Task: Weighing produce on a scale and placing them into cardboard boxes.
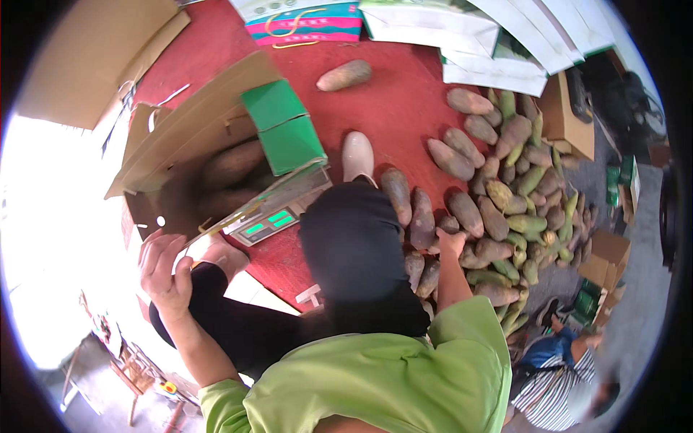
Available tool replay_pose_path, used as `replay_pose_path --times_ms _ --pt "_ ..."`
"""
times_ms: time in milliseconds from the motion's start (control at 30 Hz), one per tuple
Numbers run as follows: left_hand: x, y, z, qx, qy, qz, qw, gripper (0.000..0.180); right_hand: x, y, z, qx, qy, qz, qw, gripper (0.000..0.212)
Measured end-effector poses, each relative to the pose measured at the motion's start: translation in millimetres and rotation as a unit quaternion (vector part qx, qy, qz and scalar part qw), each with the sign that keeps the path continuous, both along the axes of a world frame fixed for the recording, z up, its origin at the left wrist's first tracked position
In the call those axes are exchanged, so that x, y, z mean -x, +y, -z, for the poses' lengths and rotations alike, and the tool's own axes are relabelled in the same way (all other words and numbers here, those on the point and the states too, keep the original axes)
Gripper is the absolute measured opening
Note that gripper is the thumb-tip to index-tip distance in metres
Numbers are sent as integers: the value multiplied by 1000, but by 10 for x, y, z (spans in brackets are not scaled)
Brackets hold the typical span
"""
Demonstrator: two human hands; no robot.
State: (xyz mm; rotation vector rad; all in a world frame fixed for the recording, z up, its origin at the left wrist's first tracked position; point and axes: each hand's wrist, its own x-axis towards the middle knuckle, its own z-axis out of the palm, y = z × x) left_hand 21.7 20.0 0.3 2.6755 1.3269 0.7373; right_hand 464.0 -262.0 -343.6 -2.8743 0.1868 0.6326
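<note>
My right hand (450, 245) reaches down among large oblong brown-purple vegetables, perhaps gourds or tubers. Its fingers close on a brown vegetable (449, 225), of which only a small part shows. At the left, my left hand (164, 270) is raised at the near corner of a cardboard carton (195, 130), with the flap edge between thumb and fingers. Several dark oblong vegetables (234, 164) lie inside the carton, partly shaded and blurred. The carton appears to stand on a scale (278, 216) with lit green displays. A green flap (285, 123) folds outward at its far side.
A large pile of brown and green vegetables (530, 209) spreads to the right. One vegetable (344, 75) lies apart on the red mat (397, 72). White cartons (433, 25) stand along the far side. Another person (552, 379) is at the lower right. A white boot (357, 155) is ahead.
</note>
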Motion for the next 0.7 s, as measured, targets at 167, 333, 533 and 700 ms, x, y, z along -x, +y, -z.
replay_pose_path --times_ms 167,333,533,700 --pt "-41 9 -29 -4 -12 37 999 35 -77 124 -348 -99 -112 -138 979 73" --pt "-11 -6 -81 -8 4 61 998 36 -247 1024 -1333 -459 45 -180 869 63" --pt "36 -45 -106 -3 15 64 998 37 469 2486 -3282 -597 91 -396 692 78" --pt "59 -42 -109 22 -10 65 998 35 1291 3175 -4007 -550 74 -620 555 85"
